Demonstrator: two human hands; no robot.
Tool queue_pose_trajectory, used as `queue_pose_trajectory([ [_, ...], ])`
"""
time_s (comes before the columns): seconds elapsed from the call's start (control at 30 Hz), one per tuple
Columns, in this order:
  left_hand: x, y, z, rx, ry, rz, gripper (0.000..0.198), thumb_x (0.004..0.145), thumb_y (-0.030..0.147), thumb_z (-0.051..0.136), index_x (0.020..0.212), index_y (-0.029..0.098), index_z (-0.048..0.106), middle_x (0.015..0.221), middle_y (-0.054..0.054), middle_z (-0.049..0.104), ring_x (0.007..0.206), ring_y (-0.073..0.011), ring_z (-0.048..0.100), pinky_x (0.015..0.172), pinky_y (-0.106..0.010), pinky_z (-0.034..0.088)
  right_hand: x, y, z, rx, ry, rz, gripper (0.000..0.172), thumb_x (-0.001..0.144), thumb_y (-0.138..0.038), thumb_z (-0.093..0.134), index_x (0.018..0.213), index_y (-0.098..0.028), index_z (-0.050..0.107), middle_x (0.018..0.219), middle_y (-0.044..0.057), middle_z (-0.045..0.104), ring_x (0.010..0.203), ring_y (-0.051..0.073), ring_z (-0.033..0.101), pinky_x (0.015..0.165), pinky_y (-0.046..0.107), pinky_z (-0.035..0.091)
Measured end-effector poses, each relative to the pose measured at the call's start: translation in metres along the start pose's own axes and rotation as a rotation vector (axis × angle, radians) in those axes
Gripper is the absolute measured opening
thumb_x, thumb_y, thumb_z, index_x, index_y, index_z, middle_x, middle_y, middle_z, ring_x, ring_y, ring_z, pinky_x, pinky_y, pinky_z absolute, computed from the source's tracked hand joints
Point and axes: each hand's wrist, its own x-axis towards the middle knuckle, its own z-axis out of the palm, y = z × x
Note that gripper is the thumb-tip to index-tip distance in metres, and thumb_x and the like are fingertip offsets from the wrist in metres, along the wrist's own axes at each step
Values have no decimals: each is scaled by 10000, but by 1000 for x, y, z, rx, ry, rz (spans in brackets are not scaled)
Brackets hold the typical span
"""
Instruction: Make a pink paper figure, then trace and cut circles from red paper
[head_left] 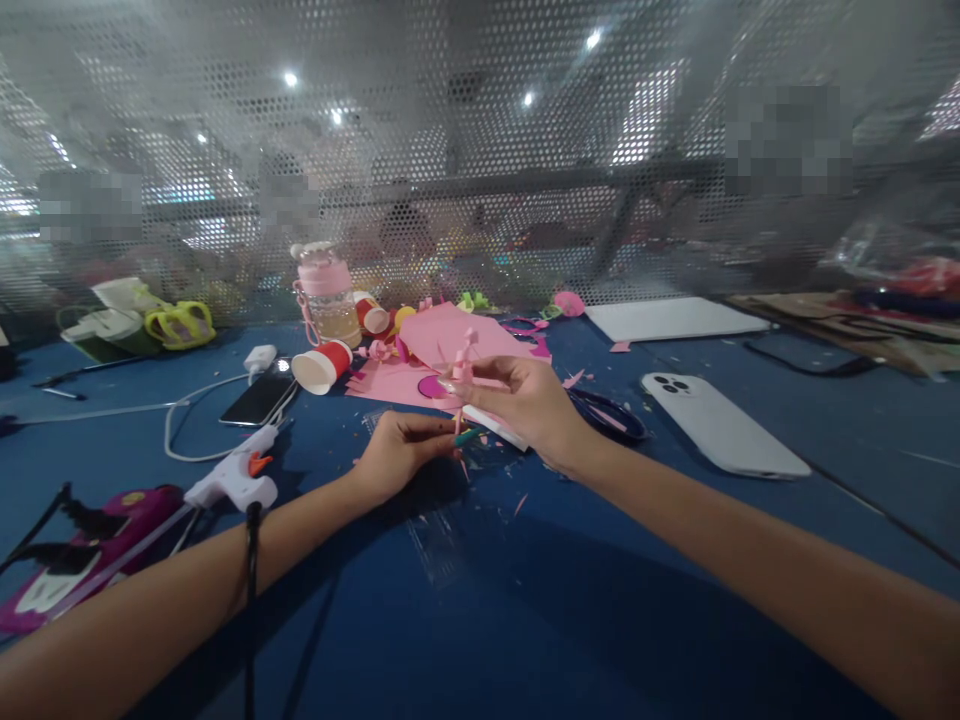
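Note:
My right hand [529,405] is closed in a pinch on a small pink paper craft [470,340], whose curled top shows above the fingers. From it a thin pink stem runs down to the fingertips of my left hand [405,455], which is closed around its lower end. A small green strip [470,436] sticks out at the left fingertips; whether it is joined to the stem, I cannot tell. Beneath my right hand lies a white strip-like piece [499,428]. Pink paper sheets [457,335] and a magenta disc [433,387] lie just behind the hands.
On the left are a white glue gun [236,475] with its cord across my forearm, a black phone [259,400], a red paper cup [322,367] and a pink-lidded bottle [326,295]. Scissors [611,415] and a white phone [720,425] lie right. A perforated metal screen [480,150] stands behind.

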Motion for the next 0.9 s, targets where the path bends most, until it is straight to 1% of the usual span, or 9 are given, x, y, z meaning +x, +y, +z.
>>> queue_pose_trajectory([
  [0.1,0,-2,-1,13,-5,14,136,582,216,718,706,160,718,571,-18,683,520,-104,602,596,-225,514,0,-2,0,2,30,20,333,505,-362,752,740,-149,648,841,73,670,838,206,619,845,396,468],
  [0.23,1,-3,-1,31,-3,22,148,580,234,723,708,159,718,577,-22,685,523,-109,605,595,-232,515,0,-2,0,16,7,15,334,527,-388,737,748,-155,647,858,78,670,841,210,615,828,404,470],
  [0.43,1,-2,0,-27,0,-10,114,581,176,715,695,161,716,560,-7,680,516,-95,599,589,-213,509,1,-1,0,15,-1,10,357,520,-394,746,757,-155,625,903,91,666,903,223,603,848,404,460],
  [0.57,0,-1,0,-45,-17,-10,120,590,147,702,708,157,718,566,-4,683,520,-92,601,588,-201,506,1,-4,0,35,11,-28,306,541,-384,737,724,-161,632,891,81,672,914,214,603,869,392,450],
  [0.73,0,-1,0,-8,-38,-23,117,601,132,694,714,152,717,583,-11,689,526,-90,604,595,-197,503,-1,-9,0,100,-9,-28,232,576,-362,721,704,-180,650,824,53,685,839,196,629,780,360,498],
  [0.9,0,-2,0,-21,-37,-28,124,588,153,707,712,151,715,586,-16,690,527,-96,607,594,-206,506,1,-11,-1,108,15,-40,249,541,-365,741,684,-182,652,798,43,686,793,194,638,740,354,515],
])
